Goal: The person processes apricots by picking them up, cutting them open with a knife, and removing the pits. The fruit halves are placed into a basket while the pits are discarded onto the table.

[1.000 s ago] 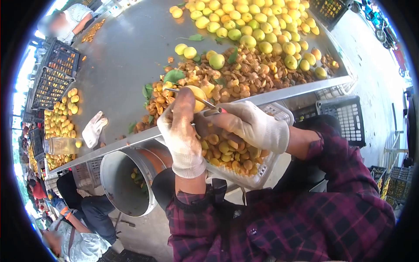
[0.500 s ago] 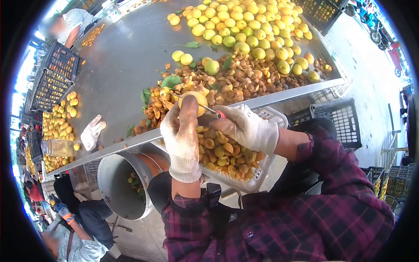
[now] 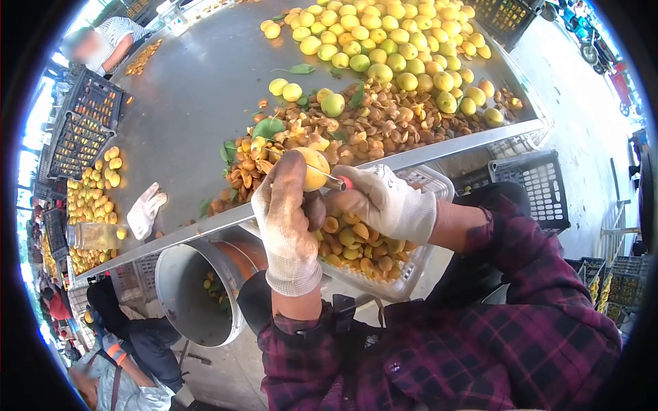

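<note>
My left hand (image 3: 284, 219), in a stained white glove, is closed around a whole yellow apricot (image 3: 315, 170) above the table's front edge. A red-handled knife (image 3: 338, 182) is gripped in my gloved right hand (image 3: 381, 200). Its thin metal blade lies against the apricot's side. Below both hands, a white plastic basket (image 3: 411, 275) holds apricot halves (image 3: 356, 240). Just beyond the hands, brown apricot pits (image 3: 384, 127) are heaped on the metal table (image 3: 192, 103), with green leaves among them.
Whole apricots (image 3: 397, 48) are piled at the table's far side. A white glove (image 3: 146, 211) and a clear jar (image 3: 96, 235) lie at left. A metal bucket (image 3: 199, 291) lies tipped below the edge. Black crates (image 3: 531, 188) stand at right. Two people (image 3: 130, 383) sit at left.
The blade has shifted slightly on the apricot, and the apricot has turned or moved a little right in my left hand. The grips look the same.
</note>
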The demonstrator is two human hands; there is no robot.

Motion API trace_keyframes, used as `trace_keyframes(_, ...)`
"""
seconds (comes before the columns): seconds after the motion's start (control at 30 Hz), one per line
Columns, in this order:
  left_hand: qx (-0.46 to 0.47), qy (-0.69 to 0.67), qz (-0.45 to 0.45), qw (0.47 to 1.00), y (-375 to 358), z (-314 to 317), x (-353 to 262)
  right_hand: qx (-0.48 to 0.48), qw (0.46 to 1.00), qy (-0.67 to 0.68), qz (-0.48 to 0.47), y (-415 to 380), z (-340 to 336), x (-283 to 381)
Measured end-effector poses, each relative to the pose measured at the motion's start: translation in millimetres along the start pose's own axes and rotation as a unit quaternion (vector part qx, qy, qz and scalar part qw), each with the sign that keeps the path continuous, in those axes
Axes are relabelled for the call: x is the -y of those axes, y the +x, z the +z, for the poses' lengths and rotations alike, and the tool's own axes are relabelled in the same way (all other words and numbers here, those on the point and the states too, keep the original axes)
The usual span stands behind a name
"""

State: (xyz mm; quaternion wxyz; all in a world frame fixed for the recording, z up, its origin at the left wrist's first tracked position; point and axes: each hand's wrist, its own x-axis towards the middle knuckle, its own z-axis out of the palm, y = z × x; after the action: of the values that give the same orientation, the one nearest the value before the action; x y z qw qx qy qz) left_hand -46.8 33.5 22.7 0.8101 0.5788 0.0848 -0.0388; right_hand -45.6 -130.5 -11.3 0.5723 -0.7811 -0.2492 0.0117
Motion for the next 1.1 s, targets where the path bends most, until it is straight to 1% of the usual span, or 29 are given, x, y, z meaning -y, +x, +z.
trace_keyframes(0.03,0.001,-0.032,-0.009,0.999,-1,1,-3,0.013,0.997,0.076,0.012,1,2,4)
trace_keyframes(0.07,0.0,-0.064,-0.017,0.998,-2,2,-7,0.014,0.997,0.075,0.013,0,1,11)
trace_keyframes(0.1,0.001,-0.054,-0.027,0.998,-4,4,-12,0.044,0.975,0.182,0.117,-1,0,20)
trace_keyframes(0.13,-0.001,-0.055,-0.029,0.998,-4,3,-13,0.072,0.931,0.284,0.219,-3,0,25)
trace_keyframes(0.17,-0.003,-0.052,-0.029,0.998,-3,3,-14,0.059,0.907,0.331,0.254,-4,5,27)
trace_keyframes(0.2,-0.004,-0.049,-0.03,0.998,-3,3,-13,0.059,0.906,0.331,0.258,-5,2,25)
trace_keyframes(0.27,-0.008,-0.058,-0.031,0.998,-1,3,-9,0.13,0.852,0.397,0.315,-5,-6,20)
trace_keyframes(0.33,-0.012,-0.058,-0.039,0.997,1,2,-7,0.116,0.859,0.394,0.307,-4,-7,23)
trace_keyframes(0.43,-0.022,-0.09,-0.046,0.995,3,4,0,0.131,0.858,0.368,0.333,-4,-12,20)
trace_keyframes(0.47,-0.021,-0.089,-0.048,0.995,4,2,4,0.08,0.938,0.249,0.228,-3,-9,18)
trace_keyframes(0.5,-0.018,-0.06,-0.029,0.998,7,0,9,0.026,0.986,0.119,0.114,-2,-9,16)
trace_keyframes(0.53,-0.014,-0.032,-0.01,0.999,8,-1,11,0.024,0.986,0.119,0.113,-3,-11,16)
trace_keyframes(0.57,-0.013,-0.032,-0.01,0.999,7,2,11,0.039,0.994,0.032,0.096,-5,-15,16)
trace_keyframes(0.6,-0.007,-0.012,0.02,1.0,4,9,10,0.053,0.994,-0.055,0.078,-6,-18,17)
trace_keyframes(0.63,-0.002,0.009,0.05,0.999,3,13,9,0.053,0.994,-0.055,0.078,-6,-20,19)
trace_keyframes(0.73,-0.026,0.022,0.053,0.998,2,14,11,0.043,0.992,-0.058,0.103,-6,-22,22)
trace_keyframes(0.77,-0.025,0.022,0.053,0.998,2,13,12,0.04,0.991,-0.093,0.092,-8,-21,20)
trace_keyframes(0.8,-0.02,0.013,0.032,0.999,1,11,12,0.037,0.988,-0.128,0.081,-9,-21,19)
trace_keyframes(0.83,-0.015,0.004,0.011,1.0,0,9,11,0.036,0.988,-0.128,0.079,-9,-22,20)
trace_keyframes(0.87,-0.015,0.004,0.012,1.0,-2,9,8,0.047,0.988,-0.123,0.086,-9,-23,21)
trace_keyframes(0.93,-0.011,-0.002,-0.065,0.998,-6,12,-1,0.057,0.987,-0.119,0.096,-10,-22,21)
trace_keyframes(0.97,-0.01,-0.004,-0.067,0.998,-6,12,-2,0.06,0.99,0.023,0.123,-9,-17,21)
trace_keyframes(1.0,-0.004,0.037,-0.058,0.998,-5,12,-3,0.062,0.973,0.164,0.146,-9,-13,21)
trace_keyframes(1.03,0.001,0.079,-0.049,0.996,-4,10,-3,0.06,0.949,0.233,0.204,-12,-6,16)
trace_keyframes(1.07,-0.003,0.078,-0.049,0.996,-4,9,-3,0.065,0.948,0.234,0.205,-10,-7,20)
trace_keyframes(1.1,0.0,0.08,-0.039,0.996,-4,8,-2,0.08,0.914,0.301,0.259,-8,-11,27)
